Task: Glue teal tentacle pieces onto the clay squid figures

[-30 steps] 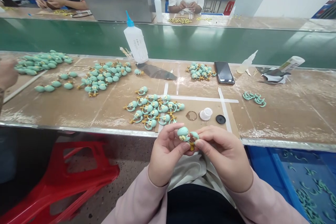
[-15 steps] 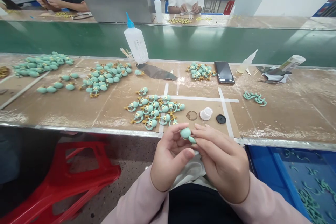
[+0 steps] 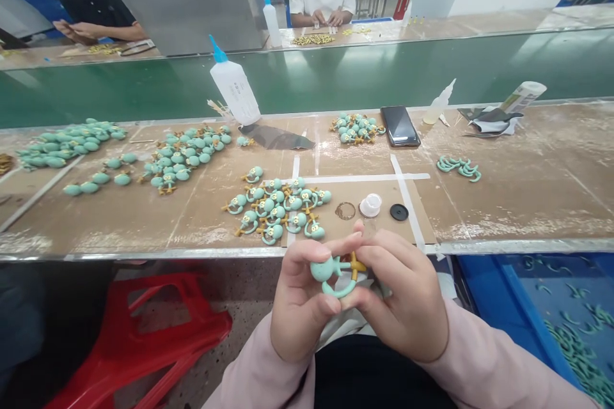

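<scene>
Between both hands, just off the table's front edge, is a small mint-green figurine (image 3: 322,270) with a round head, a curved arm and a brown-yellow lower part. My left hand (image 3: 302,303) pinches it at the head and curved arm. My right hand (image 3: 405,294) grips its brown-yellow end. Behind the hands lies a cluster of similar figurines (image 3: 275,212) with curved arms. To their right stand a small white cup (image 3: 371,205), a black round lid (image 3: 399,212) and a brown ring mark (image 3: 345,210).
Further back are a figurine pile (image 3: 192,150), a smaller pile (image 3: 357,128), a blue-tipped bottle (image 3: 235,89), a phone (image 3: 400,126) and loose curved green pieces (image 3: 459,167). A blue bin (image 3: 522,313) sits at lower right, a red stool (image 3: 158,319) at lower left. Two people work opposite.
The figurine has turned so its curved arm and brown-yellow end now show. Both hands have shifted slightly left and down, and the camera view has tilted a little.
</scene>
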`<state>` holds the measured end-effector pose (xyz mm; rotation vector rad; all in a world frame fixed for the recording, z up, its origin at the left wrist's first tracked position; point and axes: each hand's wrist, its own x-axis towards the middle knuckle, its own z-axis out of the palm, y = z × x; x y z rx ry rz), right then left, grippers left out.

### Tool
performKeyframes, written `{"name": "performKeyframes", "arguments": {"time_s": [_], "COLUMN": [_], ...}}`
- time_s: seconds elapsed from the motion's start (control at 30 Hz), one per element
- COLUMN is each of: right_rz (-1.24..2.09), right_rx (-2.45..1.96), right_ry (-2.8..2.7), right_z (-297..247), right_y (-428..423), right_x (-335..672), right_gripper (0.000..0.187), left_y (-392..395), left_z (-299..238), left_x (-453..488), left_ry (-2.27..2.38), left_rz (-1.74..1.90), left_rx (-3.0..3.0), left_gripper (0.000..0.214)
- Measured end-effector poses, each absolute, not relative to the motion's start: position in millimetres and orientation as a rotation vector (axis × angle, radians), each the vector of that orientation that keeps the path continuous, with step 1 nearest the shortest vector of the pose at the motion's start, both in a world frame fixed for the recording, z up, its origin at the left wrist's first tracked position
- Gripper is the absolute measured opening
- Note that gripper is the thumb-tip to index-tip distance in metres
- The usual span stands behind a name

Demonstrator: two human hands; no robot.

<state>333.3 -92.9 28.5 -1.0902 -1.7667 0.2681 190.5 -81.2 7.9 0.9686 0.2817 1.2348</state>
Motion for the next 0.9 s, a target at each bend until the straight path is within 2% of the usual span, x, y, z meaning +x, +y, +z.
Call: {"name": "performKeyframes", "arguments": {"time_s": [0.4, 0.63, 0.9], "right_rz": [0.303, 0.262, 0.265], "right_rx": [-1.131, -1.129, -1.119], "right_ry": [-1.663, -1.637, -1.576], "right_z": [30, 29, 29], "right_y": [-100, -99, -101], "right_x": [333, 335, 340], "right_gripper": [0.033, 0.019, 0.018], "left_y": [-83, -80, -79], "left_z": [9, 9, 9], "left_x": [195, 199, 206], "left_ry": [0.337, 0.330, 0.351], "left_rz": [1.186, 1.179, 1.171], "left_rx": [0.950, 0.943, 0.935], "left_gripper": [0.027, 0.027, 0.026]}}
